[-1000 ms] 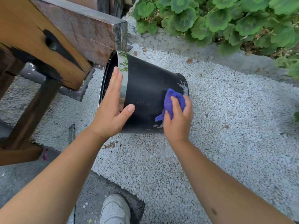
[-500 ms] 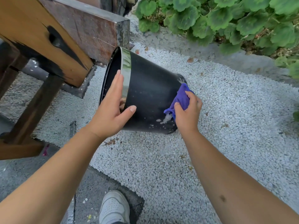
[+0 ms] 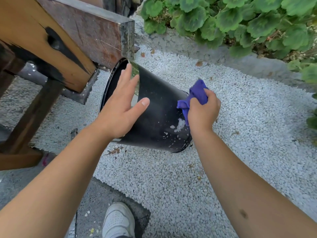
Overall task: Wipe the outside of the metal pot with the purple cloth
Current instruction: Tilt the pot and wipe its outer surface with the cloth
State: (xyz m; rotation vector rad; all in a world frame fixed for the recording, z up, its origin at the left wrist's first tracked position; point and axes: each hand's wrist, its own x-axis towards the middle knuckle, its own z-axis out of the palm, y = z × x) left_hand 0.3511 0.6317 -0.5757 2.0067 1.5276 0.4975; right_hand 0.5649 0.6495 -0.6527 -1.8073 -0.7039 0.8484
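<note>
The black metal pot (image 3: 159,110) with a shiny rim band lies tipped on its side on white gravel, its mouth facing left toward the wood. My left hand (image 3: 120,107) rests flat over the rim, thumb spread on the black wall, steadying it. My right hand (image 3: 203,110) is closed around the bunched purple cloth (image 3: 195,95) and presses it against the pot's wall near its base edge. White specks and smears mark the wall just below the cloth.
Heavy wooden beams (image 3: 72,36) and their supports stand at the left, close to the pot's mouth. Green-leaved plants (image 3: 240,19) line the back beyond a concrete curb. White gravel (image 3: 248,126) spreads to the right. My white shoe (image 3: 118,220) stands on a dark paving slab below.
My right hand has slid the cloth along the pot's wall from its middle toward the base edge on the right. The left hand has stayed on the rim.
</note>
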